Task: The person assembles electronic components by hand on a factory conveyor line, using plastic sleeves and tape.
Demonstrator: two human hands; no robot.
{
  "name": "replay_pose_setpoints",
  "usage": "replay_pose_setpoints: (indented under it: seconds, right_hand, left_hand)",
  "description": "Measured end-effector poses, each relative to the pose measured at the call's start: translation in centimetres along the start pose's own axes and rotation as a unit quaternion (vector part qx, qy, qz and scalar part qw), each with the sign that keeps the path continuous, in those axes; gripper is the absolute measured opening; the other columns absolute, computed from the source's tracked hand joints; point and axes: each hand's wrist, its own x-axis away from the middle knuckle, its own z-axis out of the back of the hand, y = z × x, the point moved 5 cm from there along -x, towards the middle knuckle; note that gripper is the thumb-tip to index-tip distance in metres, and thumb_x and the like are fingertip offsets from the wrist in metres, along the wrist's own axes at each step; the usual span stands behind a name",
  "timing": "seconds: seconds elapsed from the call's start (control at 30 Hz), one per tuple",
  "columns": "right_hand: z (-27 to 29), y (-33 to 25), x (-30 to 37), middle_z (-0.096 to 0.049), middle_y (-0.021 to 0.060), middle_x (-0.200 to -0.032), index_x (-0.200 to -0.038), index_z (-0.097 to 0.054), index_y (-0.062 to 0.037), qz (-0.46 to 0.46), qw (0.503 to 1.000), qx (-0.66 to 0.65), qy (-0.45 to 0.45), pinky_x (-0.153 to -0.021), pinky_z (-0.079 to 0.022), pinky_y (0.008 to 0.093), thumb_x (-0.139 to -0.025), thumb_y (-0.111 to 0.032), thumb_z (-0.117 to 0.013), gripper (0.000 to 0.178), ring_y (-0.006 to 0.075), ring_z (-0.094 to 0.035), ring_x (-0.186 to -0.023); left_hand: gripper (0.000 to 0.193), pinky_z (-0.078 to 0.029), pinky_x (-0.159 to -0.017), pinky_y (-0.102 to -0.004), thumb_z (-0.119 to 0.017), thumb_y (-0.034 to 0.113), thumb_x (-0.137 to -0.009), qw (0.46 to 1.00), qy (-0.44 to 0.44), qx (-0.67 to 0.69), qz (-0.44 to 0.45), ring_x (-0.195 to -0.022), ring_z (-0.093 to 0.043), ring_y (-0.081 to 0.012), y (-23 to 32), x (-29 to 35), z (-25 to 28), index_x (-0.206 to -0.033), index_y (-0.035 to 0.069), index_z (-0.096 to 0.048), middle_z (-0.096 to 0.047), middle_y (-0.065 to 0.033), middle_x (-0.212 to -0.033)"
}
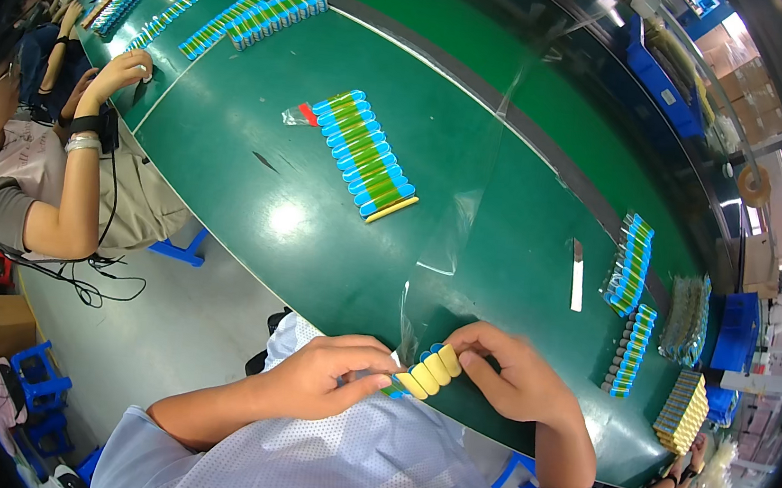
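Observation:
At the table's near edge I hold a small battery pack [430, 372] between both hands, its yellow oval pads facing me and a little blue and green showing at its left end. My left hand [339, 377] pinches the left end between thumb and fingers. The right end is gripped by my right hand [511, 376], fingers curled over it. A strip of clear film [407, 317] stands up just behind the pack, beside my left fingertips. Farther off, a row of blue and green battery packs [363, 151] lies on the green table, with a yellow strip along its near end.
A knife [578, 275] with a white handle lies right of centre. More packs [632, 265] stand in rows at the right, near a yellow-topped block [681, 411]. Others [277, 16] line the far left. A co-worker's hand [123, 73] rests at the left edge.

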Motion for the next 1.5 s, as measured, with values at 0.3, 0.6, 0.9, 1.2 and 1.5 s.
replay_pose_setpoints:
  seconds: [0.3, 0.6, 0.9, 1.2, 1.5]
  right_hand:
    - [0.0, 1.9, -4.7, -0.064, 0.0033, -0.070, -0.092, -0.069, 0.0007, -0.033, 0.998, -0.006, 0.043, -0.060, -0.047, 0.0264, -0.103, -0.024, -0.061, 0.028, 0.0089, -0.060, -0.065]
    - [0.3, 0.8, -4.8, -0.075, 0.0059, -0.090, -0.097, -0.073, -0.0033, -0.030, 0.992, -0.122, 0.020, -0.059, -0.051, 0.0244, -0.105, -0.022, -0.059, 0.024, 0.0081, -0.064, -0.067]
    - [0.5, 1.4, -5.0, -0.075, 0.0069, -0.089, -0.099, -0.073, -0.0012, -0.028, 0.986, -0.158, 0.038, -0.051, -0.048, 0.0233, -0.105, -0.021, -0.059, 0.025, 0.0073, -0.061, -0.059]
    - [1.2, 1.1, -5.5, -0.074, 0.0078, -0.091, -0.099, -0.072, 0.0005, -0.096, 0.978, -0.180, -0.037, -0.048, -0.050, 0.0241, -0.097, -0.020, -0.070, 0.021, 0.0086, -0.061, -0.058]
    - [2.7, -1.0, -4.1, -0.068, 0.0070, -0.102, -0.120, -0.064, -0.0073, -0.056, 0.957, 0.195, -0.207, -0.074, -0.054, 0.0374, -0.076, -0.025, -0.087, 0.053, 0.0168, -0.066, -0.073]
  left_hand:
    - [0.016, -0.054, -0.063, -0.0277, -0.066, 0.005, -0.097, 0.996, -0.065, -0.061, -0.028, -0.076, -0.069, -0.0179, 1.1, -0.1, -0.8, -0.111, 0.000, -0.071, -0.071, -0.0108, -0.104]
    - [0.020, -0.053, -0.064, -0.0267, -0.066, 0.000, -0.096, 0.999, 0.001, 0.036, -0.025, -0.073, -0.066, -0.0134, -0.5, 0.8, 0.1, -0.114, -0.003, -0.074, -0.074, -0.0141, -0.101]
    - [0.025, -0.049, -0.051, -0.0203, -0.064, 0.004, -0.100, 0.991, 0.031, 0.108, 0.071, -0.059, -0.061, -0.0076, -1.5, 1.9, -0.2, -0.123, 0.001, -0.072, -0.073, -0.0142, -0.106]
    - [0.024, -0.053, -0.052, -0.0224, -0.061, 0.003, -0.101, 0.987, 0.059, 0.133, 0.071, -0.062, -0.064, -0.0096, -2.2, 2.5, -0.2, -0.123, -0.001, -0.072, -0.071, -0.0153, -0.106]
    - [0.022, -0.053, -0.059, -0.0269, -0.058, 0.000, -0.102, 0.957, 0.023, 0.289, 0.008, -0.069, -0.066, -0.0158, -4.0, 3.6, 1.2, -0.122, -0.004, -0.067, -0.068, -0.0180, -0.110]
